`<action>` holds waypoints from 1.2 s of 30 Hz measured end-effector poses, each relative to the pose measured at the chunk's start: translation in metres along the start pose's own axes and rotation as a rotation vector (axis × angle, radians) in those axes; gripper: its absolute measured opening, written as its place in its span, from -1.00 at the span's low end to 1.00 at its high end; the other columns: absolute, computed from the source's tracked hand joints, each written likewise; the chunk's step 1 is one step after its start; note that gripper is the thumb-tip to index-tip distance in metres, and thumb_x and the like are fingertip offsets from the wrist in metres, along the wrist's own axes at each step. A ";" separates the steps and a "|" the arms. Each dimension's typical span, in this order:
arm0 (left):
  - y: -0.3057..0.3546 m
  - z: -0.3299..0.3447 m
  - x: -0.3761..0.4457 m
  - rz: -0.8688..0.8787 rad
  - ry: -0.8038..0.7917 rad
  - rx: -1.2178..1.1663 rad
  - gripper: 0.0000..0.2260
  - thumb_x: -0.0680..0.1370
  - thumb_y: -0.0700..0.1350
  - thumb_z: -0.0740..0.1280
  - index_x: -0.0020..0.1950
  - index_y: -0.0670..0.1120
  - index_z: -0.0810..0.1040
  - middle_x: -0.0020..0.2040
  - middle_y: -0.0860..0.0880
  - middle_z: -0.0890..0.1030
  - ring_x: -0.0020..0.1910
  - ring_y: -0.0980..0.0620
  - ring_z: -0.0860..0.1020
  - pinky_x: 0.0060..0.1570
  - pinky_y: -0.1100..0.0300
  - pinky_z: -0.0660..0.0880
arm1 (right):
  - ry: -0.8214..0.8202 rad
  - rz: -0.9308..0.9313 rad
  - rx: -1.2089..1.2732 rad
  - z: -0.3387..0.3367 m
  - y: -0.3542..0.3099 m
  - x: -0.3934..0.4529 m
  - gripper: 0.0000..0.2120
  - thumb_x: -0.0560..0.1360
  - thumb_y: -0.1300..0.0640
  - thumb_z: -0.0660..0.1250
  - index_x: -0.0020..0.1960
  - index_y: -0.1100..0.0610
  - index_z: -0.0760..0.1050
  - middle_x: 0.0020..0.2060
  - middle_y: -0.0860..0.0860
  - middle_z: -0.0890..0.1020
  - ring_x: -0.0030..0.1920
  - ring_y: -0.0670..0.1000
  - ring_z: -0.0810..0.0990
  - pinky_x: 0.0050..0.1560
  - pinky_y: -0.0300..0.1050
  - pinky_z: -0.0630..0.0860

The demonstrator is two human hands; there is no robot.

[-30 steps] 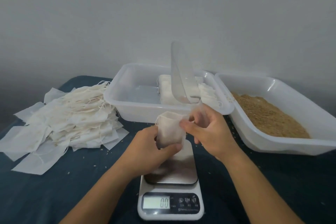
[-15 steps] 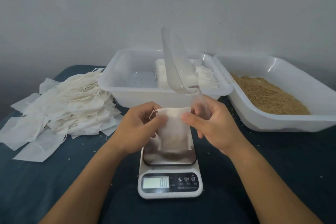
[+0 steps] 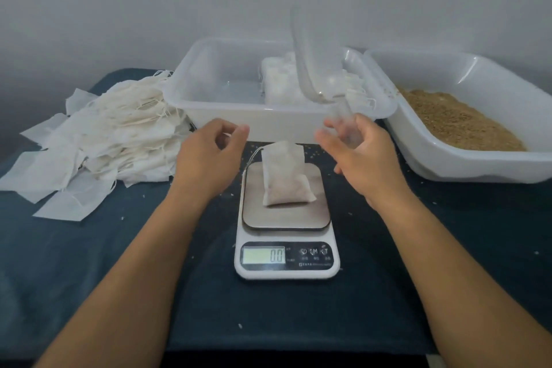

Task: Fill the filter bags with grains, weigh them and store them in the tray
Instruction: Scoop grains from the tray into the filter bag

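here, a filled filter bag (image 3: 285, 176) sits on the steel platform of a digital kitchen scale (image 3: 286, 218), directly between a person's two hands and touched by neither. its lower half bulges with grain and its flat top leans toward the far side, a thin drawstring trailing off toward the left hand. the scale's display, on the near side of both hands, reads 0.0.

the left hand (image 3: 209, 155) hovers just left of the bag, fingers loosely curled and parted, holding nothing. the right hand (image 3: 363, 155) hovers just right of the bag, its fingers spread toward the bag while the palm and thumb keep hold of the handle of a clear plastic scoop (image 3: 313, 69), whose blade stands nearly upright above the hand; how firmly it is gripped cannot be told through the blur.

beyond both hands stands a translucent white storage tray (image 3: 215, 104) with a row of filled bags (image 3: 277, 81) packed at its right end. to the right of the right hand, a second white tray (image 3: 448, 158) holds loose brown grain (image 3: 454, 119). to the left of the left hand lies a spread heap of empty filter bags (image 3: 98, 134) with their strings tangled on top. all of it rests on a dark blue cloth (image 3: 89, 263) flecked with stray grains around the scale.
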State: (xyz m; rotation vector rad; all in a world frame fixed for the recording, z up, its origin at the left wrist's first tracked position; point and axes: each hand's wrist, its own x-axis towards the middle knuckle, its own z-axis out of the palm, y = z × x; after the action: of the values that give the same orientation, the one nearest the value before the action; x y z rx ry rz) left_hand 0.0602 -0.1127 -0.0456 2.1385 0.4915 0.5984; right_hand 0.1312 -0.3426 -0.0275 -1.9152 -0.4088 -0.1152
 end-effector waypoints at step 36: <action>0.011 0.003 0.000 0.016 -0.287 -0.062 -0.68 0.47 0.41 0.24 0.01 0.24 0.58 -0.19 0.27 0.69 -0.19 0.37 0.63 -0.20 0.22 0.45 | 0.214 -0.074 0.074 -0.016 0.008 0.013 -0.88 0.52 -0.16 0.43 -0.03 -0.17 0.55 -0.14 -0.27 0.65 -0.39 -0.17 0.59 -0.48 -0.34 0.48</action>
State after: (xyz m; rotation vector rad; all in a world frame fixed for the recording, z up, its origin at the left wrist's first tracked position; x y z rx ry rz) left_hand 0.0632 -0.1212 -0.0385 2.1261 0.2945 0.3033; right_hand 0.1477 -0.3565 -0.0252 -1.7932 -0.3350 -0.3461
